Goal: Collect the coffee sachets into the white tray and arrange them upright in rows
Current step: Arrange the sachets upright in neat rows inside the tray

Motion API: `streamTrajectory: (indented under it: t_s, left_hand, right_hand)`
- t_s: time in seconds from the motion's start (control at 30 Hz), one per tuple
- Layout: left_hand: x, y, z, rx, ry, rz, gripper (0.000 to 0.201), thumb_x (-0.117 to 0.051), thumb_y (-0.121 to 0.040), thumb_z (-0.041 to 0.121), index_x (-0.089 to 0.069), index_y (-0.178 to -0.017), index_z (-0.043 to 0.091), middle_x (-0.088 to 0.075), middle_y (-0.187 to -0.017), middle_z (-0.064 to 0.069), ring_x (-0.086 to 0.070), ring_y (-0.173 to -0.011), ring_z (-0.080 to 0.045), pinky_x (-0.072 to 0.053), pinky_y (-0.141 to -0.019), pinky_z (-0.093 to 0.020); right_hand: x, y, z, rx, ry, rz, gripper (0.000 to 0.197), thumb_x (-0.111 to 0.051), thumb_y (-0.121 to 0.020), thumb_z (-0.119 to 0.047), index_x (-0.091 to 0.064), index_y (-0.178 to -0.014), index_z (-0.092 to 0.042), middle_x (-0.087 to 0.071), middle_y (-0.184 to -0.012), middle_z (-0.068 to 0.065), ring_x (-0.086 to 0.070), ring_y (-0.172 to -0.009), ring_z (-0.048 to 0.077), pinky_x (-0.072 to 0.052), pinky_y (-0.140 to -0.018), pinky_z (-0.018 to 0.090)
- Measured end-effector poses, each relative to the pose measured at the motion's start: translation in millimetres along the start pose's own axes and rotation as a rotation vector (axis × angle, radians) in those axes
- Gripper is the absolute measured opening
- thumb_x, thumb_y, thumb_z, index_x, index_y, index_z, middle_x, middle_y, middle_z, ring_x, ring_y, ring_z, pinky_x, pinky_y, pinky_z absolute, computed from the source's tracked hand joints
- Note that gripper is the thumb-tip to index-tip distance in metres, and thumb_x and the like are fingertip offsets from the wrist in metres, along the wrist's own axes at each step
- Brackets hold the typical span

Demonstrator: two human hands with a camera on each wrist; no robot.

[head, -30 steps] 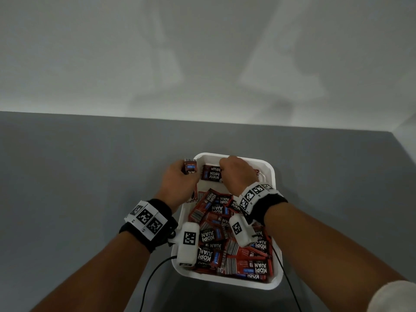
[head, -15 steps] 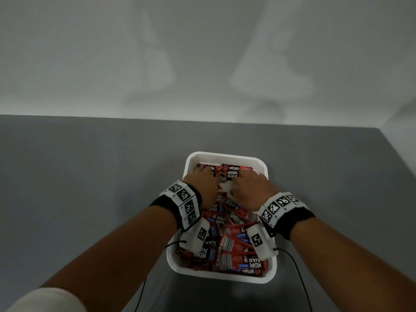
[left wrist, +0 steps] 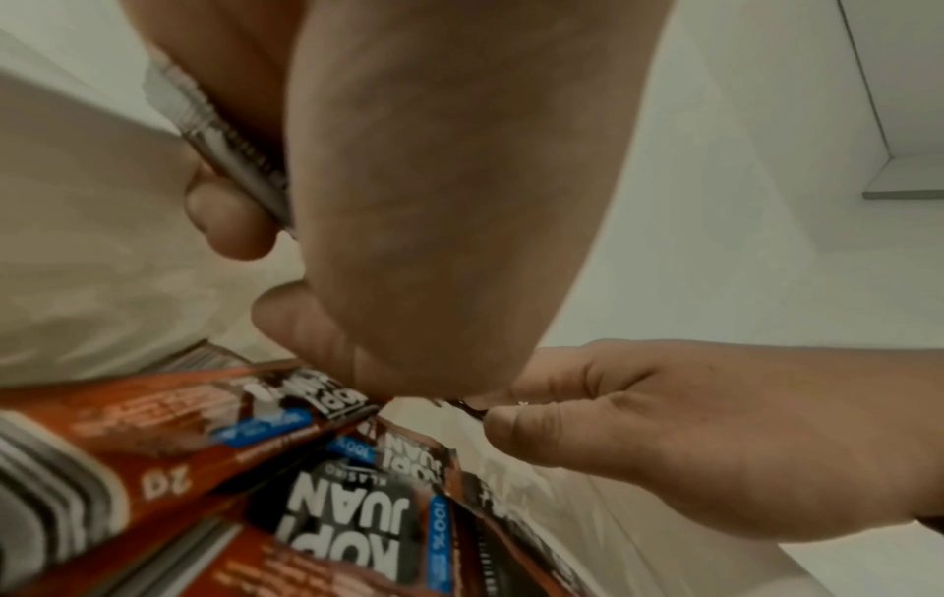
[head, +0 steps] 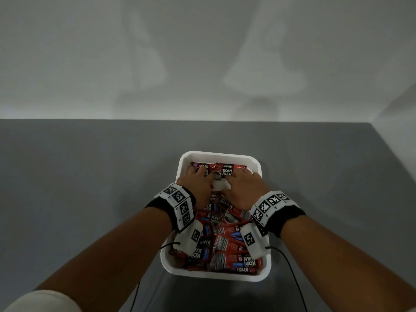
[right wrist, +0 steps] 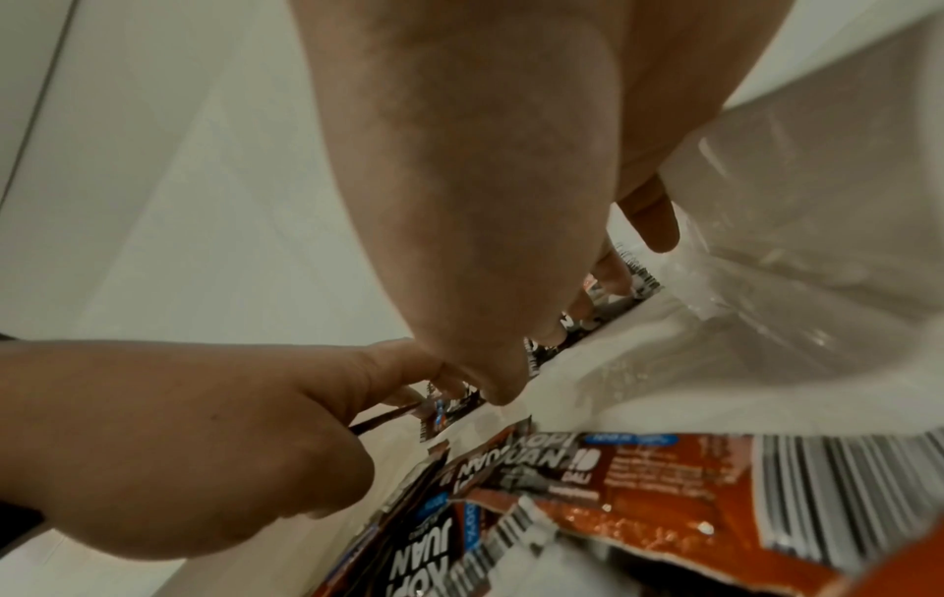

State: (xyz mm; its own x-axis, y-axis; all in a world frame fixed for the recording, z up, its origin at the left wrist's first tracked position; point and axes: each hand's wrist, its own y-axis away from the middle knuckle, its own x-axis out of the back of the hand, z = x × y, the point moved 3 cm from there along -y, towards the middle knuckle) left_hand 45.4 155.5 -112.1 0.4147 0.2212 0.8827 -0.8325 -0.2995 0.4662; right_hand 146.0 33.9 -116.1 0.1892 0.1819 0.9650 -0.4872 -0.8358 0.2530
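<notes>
The white tray (head: pixel 219 154) sits on the grey table and holds many red coffee sachets. A few sachets (head: pixel 227 170) stand upright against its far wall; the rest (head: pixel 227 242) lie in a loose pile in the near part. Both hands are at the far end of the tray. My left hand (head: pixel 203 174) pinches the edge of an upright sachet (right wrist: pixel 388 416), which shows again in the left wrist view (left wrist: pixel 225 133). My right hand (head: pixel 236 175) pinches another sachet's edge (left wrist: pixel 467 406), its other fingers (right wrist: pixel 610 274) resting on the upright row. The hands hide the lower part of that row.
A grey tabletop (head: pixel 90 188) surrounds the tray, with a white wall (head: pixel 202 64) behind and another wall at the right (head: pixel 400 122). Black cables (head: pixel 292 271) run from the wrist cameras past the tray's near rim.
Both hands have come down into the tray's far end; the left moved in from over the left rim. The sachets they held now stand against the far wall.
</notes>
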Motion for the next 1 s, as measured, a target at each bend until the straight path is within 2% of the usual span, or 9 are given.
streamTrajectory:
  t_s: [0.2, 0.3, 0.37, 0.43, 0.47, 0.57, 0.73, 0.9, 1.0]
  left_hand:
    - [3, 2, 1, 0.002, 0.031, -0.032, 0.079, -0.06, -0.092, 0.045, -0.021, -0.158, 0.029, -0.027, -0.156, -0.008, -0.021, -0.147, -0.04, -0.023, -0.121, -0.05]
    - [12, 3, -1, 0.075, 0.199, -0.003, 0.073, -0.034, -0.081, 0.054, -0.042, -0.146, 0.022, -0.042, -0.144, -0.009, -0.033, -0.138, -0.037, -0.031, -0.117, -0.049]
    - [29, 9, -1, 0.109, 0.571, 0.158, 0.051, -0.034, -0.093, 0.038, -0.061, -0.126, 0.009, -0.059, -0.126, -0.013, -0.055, -0.117, -0.034, -0.045, -0.106, -0.045]
    - [40, 15, -4, 0.157, 1.106, 0.349, 0.035, -0.037, -0.101, 0.017, -0.07, -0.105, 0.005, -0.069, -0.099, -0.01, -0.067, -0.084, -0.027, -0.059, -0.072, -0.036]
    - [44, 21, -3, 0.187, 1.365, 0.383, 0.033, -0.037, -0.102, 0.011, -0.07, -0.104, 0.004, -0.067, -0.091, -0.009, -0.067, -0.07, -0.022, -0.055, -0.057, -0.03]
    - [45, 31, 1, 0.126, 1.794, 0.425, 0.021, -0.048, -0.101, 0.002, -0.067, -0.109, 0.001, -0.065, -0.086, -0.014, -0.065, -0.066, -0.021, -0.054, -0.059, -0.031]
    - [44, 40, -7, 0.007, 1.851, 0.533, 0.004, -0.066, -0.092, -0.003, -0.066, -0.093, 0.001, -0.069, -0.077, -0.012, -0.065, -0.061, -0.017, -0.053, -0.055, -0.027]
    - [40, 48, -16, 0.037, 1.768, 0.547, 0.014, -0.07, -0.087, -0.008, -0.065, -0.089, 0.005, -0.07, -0.079, -0.014, -0.069, -0.067, -0.02, -0.059, -0.064, -0.029]
    - [39, 49, -16, 0.034, 1.724, 0.541, 0.016, -0.072, -0.086, -0.009, -0.065, -0.09, 0.005, -0.072, -0.079, -0.012, -0.07, -0.068, -0.021, -0.06, -0.065, -0.029]
  right_hand:
    - [0, -1, 1, 0.002, -0.032, -0.014, 0.045, -0.045, -0.097, -0.051, -0.059, -0.127, -0.02, -0.052, -0.131, 0.005, -0.047, -0.127, 0.028, -0.038, -0.104, 0.045]
    - [3, -1, 4, -0.003, -0.125, -0.032, 0.043, -0.047, -0.096, -0.05, -0.06, -0.122, -0.018, -0.052, -0.126, 0.005, -0.049, -0.121, 0.028, -0.044, -0.102, 0.045]
    - [12, -1, 6, 0.014, -0.261, -0.023, 0.04, -0.051, -0.097, -0.047, -0.063, -0.119, -0.016, -0.054, -0.122, 0.005, -0.05, -0.115, 0.023, -0.044, -0.099, 0.041]
    - [27, 4, 4, 0.03, -0.507, 0.042, 0.03, -0.058, -0.098, -0.041, -0.069, -0.114, -0.018, -0.064, -0.11, -0.003, -0.056, -0.101, 0.01, -0.043, -0.091, 0.03]
    - [34, 8, 2, 0.016, -0.668, 0.068, 0.025, -0.061, -0.097, -0.038, -0.071, -0.112, -0.02, -0.069, -0.103, -0.007, -0.061, -0.095, 0.006, -0.045, -0.087, 0.029]
    - [50, 20, -10, -0.044, -1.164, 0.018, 0.025, -0.067, -0.096, -0.03, -0.069, -0.116, -0.015, -0.077, -0.101, 0.002, -0.073, -0.09, 0.017, -0.059, -0.08, 0.033]
    - [69, 29, -4, -0.089, -1.335, 0.216, 0.011, -0.079, -0.084, -0.004, -0.072, -0.093, -0.005, -0.077, -0.087, 0.017, -0.068, -0.07, 0.023, -0.058, -0.065, 0.034]
    - [75, 31, 4, -0.12, -1.213, 0.27, 0.012, -0.08, -0.084, -0.008, -0.075, -0.092, -0.015, -0.076, -0.089, 0.013, -0.069, -0.075, 0.026, -0.06, -0.077, 0.049]
    - [76, 30, 3, -0.11, -1.077, 0.274, 0.011, -0.083, -0.082, -0.011, -0.077, -0.089, -0.019, -0.076, -0.083, 0.004, -0.071, -0.073, 0.022, -0.061, -0.073, 0.04]
